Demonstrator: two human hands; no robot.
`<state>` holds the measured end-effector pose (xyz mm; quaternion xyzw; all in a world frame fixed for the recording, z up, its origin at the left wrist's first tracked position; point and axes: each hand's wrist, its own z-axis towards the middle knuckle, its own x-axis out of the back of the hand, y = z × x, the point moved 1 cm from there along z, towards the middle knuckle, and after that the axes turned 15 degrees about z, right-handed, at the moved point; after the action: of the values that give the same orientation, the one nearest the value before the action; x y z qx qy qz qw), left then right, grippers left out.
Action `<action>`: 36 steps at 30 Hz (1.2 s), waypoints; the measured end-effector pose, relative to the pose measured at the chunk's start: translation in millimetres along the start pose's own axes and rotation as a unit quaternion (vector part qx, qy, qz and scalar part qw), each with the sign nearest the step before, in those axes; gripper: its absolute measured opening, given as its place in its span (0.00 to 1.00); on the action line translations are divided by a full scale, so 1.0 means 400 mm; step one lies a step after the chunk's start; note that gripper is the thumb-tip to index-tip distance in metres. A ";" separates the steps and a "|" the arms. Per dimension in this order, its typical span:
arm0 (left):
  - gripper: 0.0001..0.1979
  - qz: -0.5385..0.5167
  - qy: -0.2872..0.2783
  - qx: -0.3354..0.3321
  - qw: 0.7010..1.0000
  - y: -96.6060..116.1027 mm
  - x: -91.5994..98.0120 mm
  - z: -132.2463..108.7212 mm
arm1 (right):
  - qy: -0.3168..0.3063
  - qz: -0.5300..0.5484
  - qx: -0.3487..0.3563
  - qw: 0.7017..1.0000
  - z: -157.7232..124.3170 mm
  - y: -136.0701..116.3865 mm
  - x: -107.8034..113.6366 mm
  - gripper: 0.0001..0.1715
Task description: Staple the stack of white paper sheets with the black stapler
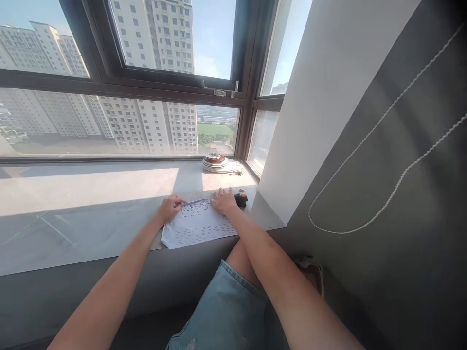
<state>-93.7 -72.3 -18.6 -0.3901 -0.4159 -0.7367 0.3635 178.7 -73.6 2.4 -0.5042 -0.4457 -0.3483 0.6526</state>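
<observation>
A stack of printed paper sheets (199, 228) lies on the windowsill, its near edge reaching the sill's front edge. Fingers of my left hand (170, 209) are closed on the upper left corner of the sheets. Across the upper right part, my right hand (223, 201) rests with its fingers spread, pressing down on the paper. Just to the right of that hand is a black object with a red part (241, 200), partly hidden by the hand; its kind is unclear. A small dark flat piece (242, 190) sits behind it.
A pile of round plate-like discs (215, 163) stands in the far sill corner, with a small chain-like thing (236, 173) beside it. Dark window frames (164, 87) border the grey sill (91, 214). A white beaded cord (379, 214) hangs at the right wall.
</observation>
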 end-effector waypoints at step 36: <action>0.18 -0.005 0.001 -0.019 1.000 -0.018 -0.009 0.003 | 0.309 0.215 -0.187 0.907 -0.095 0.128 0.106 0.03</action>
<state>-98.1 -67.8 -23.6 -0.3937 -0.4038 -0.7467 0.3527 249.0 -97.9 20.3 -0.5677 -0.0295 -0.4147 0.7105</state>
